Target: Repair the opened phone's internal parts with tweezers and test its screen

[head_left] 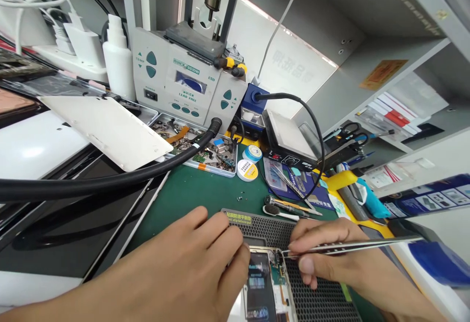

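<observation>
An opened mobile device (287, 290), a phone or small tablet, lies on a black perforated mat (316, 297). It shows a dark battery (259, 283) and a green circuit board strip on its right. My left hand (187, 263) lies over its left side with curled fingers gripping the upper left edge; the fingertips are partly hidden. My right hand (330, 253) pinches a pair of metal tweezers (352, 247). The tweezer tips touch or hover just over the device's top right corner, by the board's upper end; contact is too small to tell.
Behind stand a hot air station (187, 82) with a thick black hose (91, 188), and a parts tray (227, 169). Two small round tins (247, 171), a brush (271, 209) and a screwdriver (286, 204) lie beyond the mat. Large panels (73, 219) lean at left.
</observation>
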`<action>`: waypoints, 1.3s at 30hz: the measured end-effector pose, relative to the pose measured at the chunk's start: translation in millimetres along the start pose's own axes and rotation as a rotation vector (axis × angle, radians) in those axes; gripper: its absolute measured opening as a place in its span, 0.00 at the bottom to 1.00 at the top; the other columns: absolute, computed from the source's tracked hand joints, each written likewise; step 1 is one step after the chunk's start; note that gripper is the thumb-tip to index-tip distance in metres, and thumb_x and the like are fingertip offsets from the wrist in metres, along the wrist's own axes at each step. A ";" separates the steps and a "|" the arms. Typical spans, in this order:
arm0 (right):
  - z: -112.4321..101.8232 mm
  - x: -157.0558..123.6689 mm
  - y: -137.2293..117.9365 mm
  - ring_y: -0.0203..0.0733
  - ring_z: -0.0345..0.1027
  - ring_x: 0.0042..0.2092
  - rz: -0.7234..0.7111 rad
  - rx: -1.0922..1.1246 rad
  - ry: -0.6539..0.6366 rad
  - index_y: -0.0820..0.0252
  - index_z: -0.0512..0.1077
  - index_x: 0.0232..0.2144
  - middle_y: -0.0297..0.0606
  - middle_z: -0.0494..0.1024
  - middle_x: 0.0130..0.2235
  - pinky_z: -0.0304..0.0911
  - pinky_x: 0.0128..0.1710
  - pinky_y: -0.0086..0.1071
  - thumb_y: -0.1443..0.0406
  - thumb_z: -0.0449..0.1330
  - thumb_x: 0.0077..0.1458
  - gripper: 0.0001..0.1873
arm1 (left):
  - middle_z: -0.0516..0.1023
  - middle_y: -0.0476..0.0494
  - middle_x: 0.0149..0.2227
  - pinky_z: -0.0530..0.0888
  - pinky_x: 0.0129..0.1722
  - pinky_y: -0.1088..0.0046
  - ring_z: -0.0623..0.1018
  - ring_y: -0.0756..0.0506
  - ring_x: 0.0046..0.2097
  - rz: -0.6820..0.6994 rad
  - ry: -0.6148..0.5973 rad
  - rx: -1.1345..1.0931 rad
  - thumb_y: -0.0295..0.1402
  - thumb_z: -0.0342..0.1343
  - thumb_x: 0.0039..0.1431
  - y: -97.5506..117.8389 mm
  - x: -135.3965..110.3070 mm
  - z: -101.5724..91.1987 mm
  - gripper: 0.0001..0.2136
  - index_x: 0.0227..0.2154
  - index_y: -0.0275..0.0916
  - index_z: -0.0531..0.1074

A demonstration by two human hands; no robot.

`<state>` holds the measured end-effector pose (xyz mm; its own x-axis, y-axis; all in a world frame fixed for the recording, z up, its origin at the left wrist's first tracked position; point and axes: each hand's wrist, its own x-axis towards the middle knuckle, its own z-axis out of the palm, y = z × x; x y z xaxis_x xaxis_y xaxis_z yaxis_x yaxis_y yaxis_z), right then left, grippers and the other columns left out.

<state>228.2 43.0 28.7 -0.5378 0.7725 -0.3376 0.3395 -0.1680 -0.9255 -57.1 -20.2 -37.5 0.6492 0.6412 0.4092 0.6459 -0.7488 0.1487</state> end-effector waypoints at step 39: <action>-8.7 17.3 -10.7 0.32 0.79 0.28 -0.048 -0.022 -0.163 0.60 0.87 0.37 0.38 0.80 0.35 0.78 0.29 0.24 0.70 0.75 0.54 0.06 | 0.80 0.37 0.43 0.66 0.42 0.59 0.74 0.37 0.43 0.038 0.041 0.030 0.58 0.49 0.66 1.1 0.0 -9.9 0.28 0.49 0.39 0.79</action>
<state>221.9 63.5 34.3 -0.6714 0.6692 -0.3184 0.3265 -0.1187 -0.9377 -60.4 -22.7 -28.5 0.6567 0.6047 0.4507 0.6334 -0.7666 0.1058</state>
